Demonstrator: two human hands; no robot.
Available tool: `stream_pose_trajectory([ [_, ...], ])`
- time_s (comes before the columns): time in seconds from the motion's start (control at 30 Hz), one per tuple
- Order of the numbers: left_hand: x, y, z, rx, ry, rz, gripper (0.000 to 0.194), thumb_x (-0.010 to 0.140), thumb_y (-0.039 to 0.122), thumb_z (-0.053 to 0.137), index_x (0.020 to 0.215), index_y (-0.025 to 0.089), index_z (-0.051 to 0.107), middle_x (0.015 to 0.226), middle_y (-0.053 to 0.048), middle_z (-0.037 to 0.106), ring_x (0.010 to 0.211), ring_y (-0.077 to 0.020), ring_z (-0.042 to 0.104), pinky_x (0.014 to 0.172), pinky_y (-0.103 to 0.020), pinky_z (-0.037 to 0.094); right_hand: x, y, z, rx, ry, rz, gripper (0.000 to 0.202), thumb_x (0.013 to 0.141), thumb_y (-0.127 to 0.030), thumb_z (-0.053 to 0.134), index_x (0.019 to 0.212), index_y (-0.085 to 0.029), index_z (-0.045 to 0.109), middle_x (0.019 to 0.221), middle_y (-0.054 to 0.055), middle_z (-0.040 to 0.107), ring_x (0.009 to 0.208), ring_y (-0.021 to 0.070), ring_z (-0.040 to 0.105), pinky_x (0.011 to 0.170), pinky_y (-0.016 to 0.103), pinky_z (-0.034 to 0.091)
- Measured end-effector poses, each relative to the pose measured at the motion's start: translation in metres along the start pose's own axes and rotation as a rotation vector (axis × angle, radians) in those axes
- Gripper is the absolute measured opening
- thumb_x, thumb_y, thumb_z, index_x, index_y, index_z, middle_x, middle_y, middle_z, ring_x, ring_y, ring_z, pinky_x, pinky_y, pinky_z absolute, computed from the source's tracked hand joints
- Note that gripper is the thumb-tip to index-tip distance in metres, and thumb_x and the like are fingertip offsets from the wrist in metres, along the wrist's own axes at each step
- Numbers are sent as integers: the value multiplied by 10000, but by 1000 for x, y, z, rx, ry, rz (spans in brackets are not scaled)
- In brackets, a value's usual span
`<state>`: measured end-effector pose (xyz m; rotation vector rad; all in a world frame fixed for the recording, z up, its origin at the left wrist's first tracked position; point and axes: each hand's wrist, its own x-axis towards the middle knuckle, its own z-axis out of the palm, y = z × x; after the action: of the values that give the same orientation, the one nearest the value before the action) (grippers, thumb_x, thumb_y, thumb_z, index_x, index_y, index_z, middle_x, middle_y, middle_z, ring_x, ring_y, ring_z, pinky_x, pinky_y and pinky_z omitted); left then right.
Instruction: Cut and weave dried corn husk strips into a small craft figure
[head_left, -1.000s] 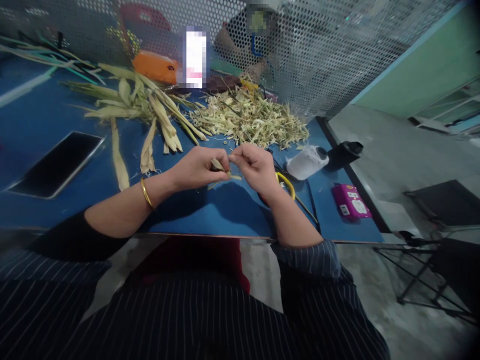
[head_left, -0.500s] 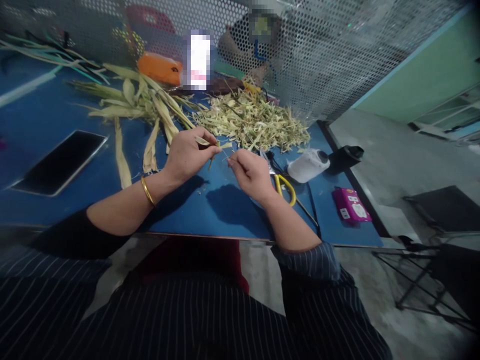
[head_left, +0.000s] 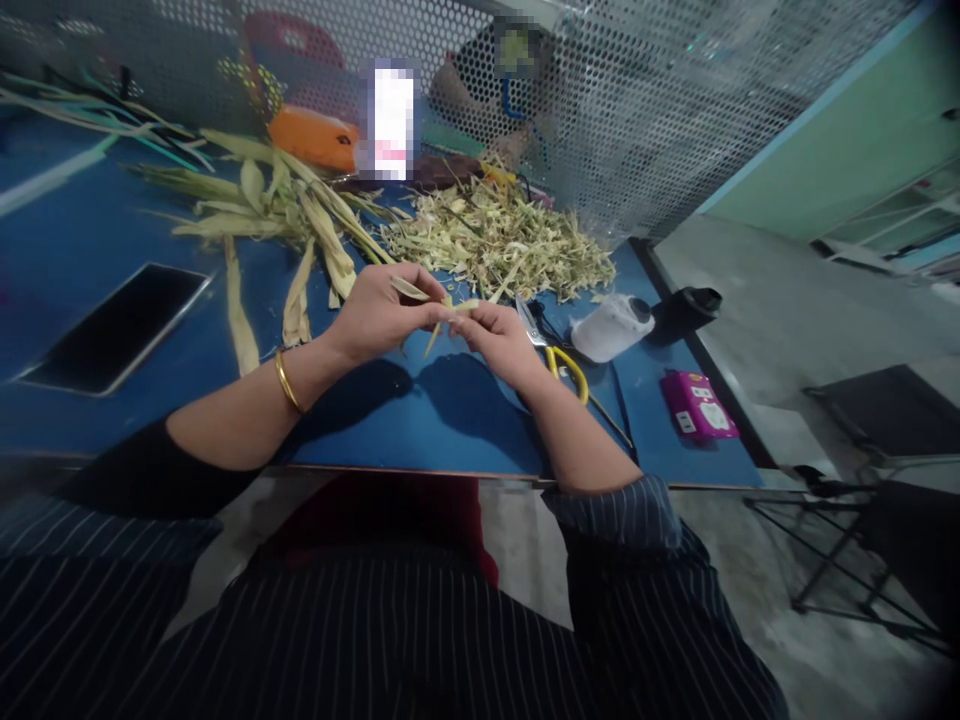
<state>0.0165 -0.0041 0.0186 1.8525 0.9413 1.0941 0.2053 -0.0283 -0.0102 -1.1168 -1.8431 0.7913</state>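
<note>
My left hand (head_left: 386,312), with a gold bangle at its wrist, pinches a small folded piece of corn husk (head_left: 409,290) over the table. One narrow end points down below the fingertips. My right hand (head_left: 499,338) meets it fingertip to fingertip, closed on the pale end of the husk strip (head_left: 468,306). Any fine thread between the fingers is too small to make out. Beyond the hands lies a heap of shredded husk scraps (head_left: 510,240). Long dried corn husks (head_left: 300,215) spread to its left. Scissors with yellow handles (head_left: 568,375) lie beside my right wrist.
On the blue table (head_left: 360,430) lie a dark phone (head_left: 116,328), an orange pouch (head_left: 313,138), a white spool (head_left: 613,328), a black roll (head_left: 688,312) and a magenta packet (head_left: 697,405). A perforated metal screen (head_left: 622,130) borders the back; a person sits behind it.
My right hand has moved left and slightly up, closing the small gap to my left hand. Its fingertips now touch the husk. A thin thread seen between the hands earlier no longer shows.
</note>
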Motion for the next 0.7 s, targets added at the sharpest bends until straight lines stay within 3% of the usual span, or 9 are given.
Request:
stream_pose_trajectory([
  [0.13,0,-5,1,186,157,43,121,699,260,741,732,153,693,674,-24,694,632,-153,614,592,-259,438,-8,-10,4,-334,109,-232,252,945,-295,463,713,-203,498,672,-1,508,636,123,444,627,276,331],
  [0.2,-2,-4,2,275,137,65,109,705,258,728,740,157,703,718,-26,710,666,-161,623,619,-266,438,-10,-14,3,-424,127,-330,237,953,-273,443,727,-210,475,705,15,520,665,133,459,642,283,339],
  [0.3,-5,-1,3,332,-5,81,86,704,237,710,736,157,710,707,-15,707,631,-146,607,603,-256,419,-10,-15,0,-446,124,-368,212,944,-243,447,740,-206,487,719,17,518,676,133,461,644,282,336],
  [0.4,-7,3,2,256,-189,74,69,684,218,720,696,152,704,626,1,674,573,-122,575,558,-235,395,-5,-11,-4,-307,74,-241,212,910,-255,501,706,-196,509,670,-8,490,640,117,436,619,271,323],
  [0.5,-6,7,1,89,-299,20,112,677,241,749,708,143,704,611,-4,674,539,-110,562,520,-222,388,-1,-7,-8,14,-42,12,237,857,-337,582,679,-185,543,613,-33,473,578,97,400,573,255,307],
  [0.6,-5,8,0,-37,-280,-42,148,681,262,761,731,136,703,595,-14,672,501,-104,553,490,-219,386,1,-4,-7,321,-122,223,282,804,-415,650,676,-176,571,557,-43,481,522,86,385,534,244,304],
  [0.7,-3,5,1,-67,-138,-60,173,676,283,767,746,139,701,592,-18,670,506,-116,567,486,-226,404,0,-1,-4,360,-108,266,294,803,-431,656,677,-177,580,513,-54,455,489,81,373,521,240,306],
])
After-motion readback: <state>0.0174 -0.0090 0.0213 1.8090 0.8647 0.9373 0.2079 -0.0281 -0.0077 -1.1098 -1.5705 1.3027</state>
